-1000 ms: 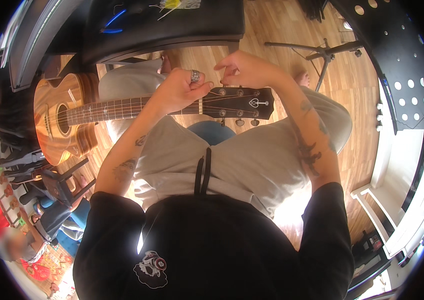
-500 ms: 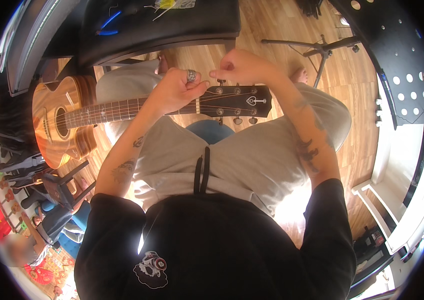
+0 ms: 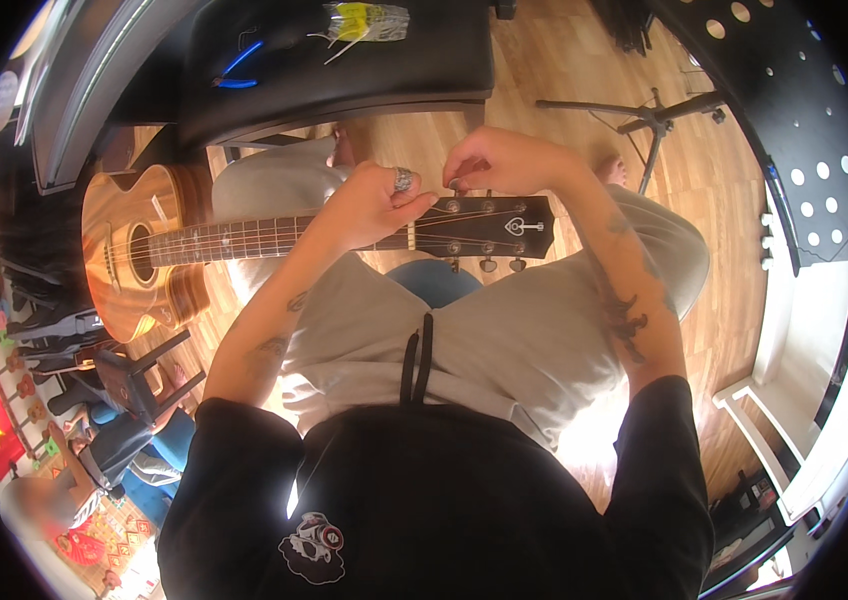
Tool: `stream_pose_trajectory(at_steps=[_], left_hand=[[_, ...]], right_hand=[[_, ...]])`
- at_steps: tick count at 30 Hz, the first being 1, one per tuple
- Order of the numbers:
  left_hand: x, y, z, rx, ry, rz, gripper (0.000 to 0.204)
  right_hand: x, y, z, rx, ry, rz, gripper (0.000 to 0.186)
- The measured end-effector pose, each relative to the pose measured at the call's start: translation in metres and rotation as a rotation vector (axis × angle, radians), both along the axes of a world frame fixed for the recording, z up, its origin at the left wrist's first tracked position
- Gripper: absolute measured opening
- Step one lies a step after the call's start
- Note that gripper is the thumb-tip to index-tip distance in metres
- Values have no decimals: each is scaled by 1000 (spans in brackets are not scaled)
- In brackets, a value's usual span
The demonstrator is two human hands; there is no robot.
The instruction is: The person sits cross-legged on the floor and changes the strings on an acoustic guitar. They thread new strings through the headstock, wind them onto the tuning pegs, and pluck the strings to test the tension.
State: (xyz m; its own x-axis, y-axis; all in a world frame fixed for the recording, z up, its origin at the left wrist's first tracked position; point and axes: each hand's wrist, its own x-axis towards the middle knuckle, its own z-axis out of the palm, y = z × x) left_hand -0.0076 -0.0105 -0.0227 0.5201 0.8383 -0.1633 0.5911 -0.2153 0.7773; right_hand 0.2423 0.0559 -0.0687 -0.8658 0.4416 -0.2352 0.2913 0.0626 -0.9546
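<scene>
An acoustic guitar [image 3: 179, 235] lies across my thighs, its wooden body at the left and its dark headstock [image 3: 534, 227] at the right. My left hand [image 3: 374, 205], with a ring on one finger, is curled closed over the neck beside the nut, thumb toward the headstock. Whatever its fingers grip there is hidden. At the headstock's far edge, my right hand [image 3: 514, 160] pinches the tuning peg [image 3: 457, 188] closest to the nut. Strings run from the headstock under my left hand to the body.
Blue-handled pliers [image 3: 241, 66] and a clear packet with yellow contents [image 3: 372, 22] lie on a black padded bench [image 3: 334, 75]. A stand's tripod legs [image 3: 656, 118] are at far right, near a perforated black panel [image 3: 794, 165]. Another person [image 3: 74, 480] sits at lower left.
My right hand has come down to the headstock, its fingers now at a tuning peg. My left hand stays closed over the neck. The whole view has shifted slightly.
</scene>
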Motion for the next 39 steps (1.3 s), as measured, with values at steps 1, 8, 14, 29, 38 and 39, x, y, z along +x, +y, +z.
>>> stream_pose_trajectory(at_steps=[1,8,14,29,38,39], left_hand=[[0,1,1,-17,3,1,53],[3,4,0,-85,2,10,55],[2,3,-4,-123,-8,43,56],[3,7,6,-220,30,33,60],[3,10,8,-303,-3,37,62],[3,10,9,-294,0,37,62]], right_hand=[[-1,-1,2,7,-12,4,17],[-4,-6,9,132,-147,-48,24],[-19,-18,8,186,-207,-220,25],[5,-4,3,-22,-7,-43,21],[-9,-10,9,67,-152,-77,24],[-6,-9,7,55,-95,-79,23]])
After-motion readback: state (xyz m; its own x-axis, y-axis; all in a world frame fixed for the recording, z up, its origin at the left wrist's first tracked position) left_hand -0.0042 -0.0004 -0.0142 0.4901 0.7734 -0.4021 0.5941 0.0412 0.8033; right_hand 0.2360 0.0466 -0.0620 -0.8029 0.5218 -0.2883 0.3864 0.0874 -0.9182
